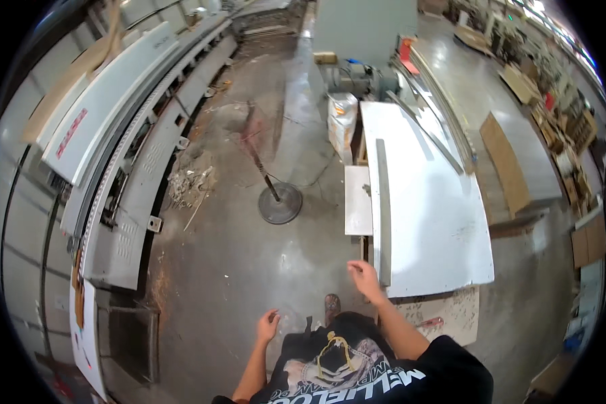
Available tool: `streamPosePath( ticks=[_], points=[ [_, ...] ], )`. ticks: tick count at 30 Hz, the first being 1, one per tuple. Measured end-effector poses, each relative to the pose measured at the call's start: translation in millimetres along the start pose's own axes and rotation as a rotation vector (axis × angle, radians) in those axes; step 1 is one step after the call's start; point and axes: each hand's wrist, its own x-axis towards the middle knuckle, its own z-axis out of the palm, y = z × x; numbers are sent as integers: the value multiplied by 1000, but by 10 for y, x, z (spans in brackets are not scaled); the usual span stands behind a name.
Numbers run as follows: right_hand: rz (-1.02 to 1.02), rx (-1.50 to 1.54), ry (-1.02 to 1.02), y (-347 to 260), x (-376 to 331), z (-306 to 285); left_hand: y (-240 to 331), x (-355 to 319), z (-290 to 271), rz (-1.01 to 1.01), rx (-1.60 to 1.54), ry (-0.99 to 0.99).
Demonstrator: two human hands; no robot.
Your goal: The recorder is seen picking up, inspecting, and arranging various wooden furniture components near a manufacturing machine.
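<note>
The long grey strip (382,209) is lying lengthwise on the big white panel (438,215), along that panel's left edge, with its near end just beside the right hand (366,277). One such strip is showing on the panel. The right hand is reaching forward with the fingers loosely spread and slightly curled, gripping nothing; whether a fingertip is touching the strip's end cannot be told. The right forearm is coming up from the lower edge, from a black short sleeve.

The left hand (268,326) is hanging lower, over the bare concrete floor (249,256), fingers half curled and holding nothing, well apart from the strip.

A smaller white board (357,200) is sitting just left of the strip, touching the big panel's edge. Two white panels are showing here in all. Further back, a white sack (342,118) is standing upright against the panel's far corner; what it is holding cannot be seen.

On the floor between the hands and the long machine (135,148) at the left, one round metal stand base (280,203) is resting with a thin rod leaning up from it. A pile of scraps (190,180) is lying beside the machine. One brown board (505,165) is lying on the floor to the right of the panel, near it.
</note>
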Motion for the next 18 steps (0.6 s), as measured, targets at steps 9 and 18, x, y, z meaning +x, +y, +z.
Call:
streamPosePath(
  ticks=[9,18],
  points=[
    [130,49,175,137,1265,-197,-1158,157,-519,-553,116,-167],
    [235,-125,444,502,1997,-500,-837,1917,-398,-434,176,-253]
  ],
)
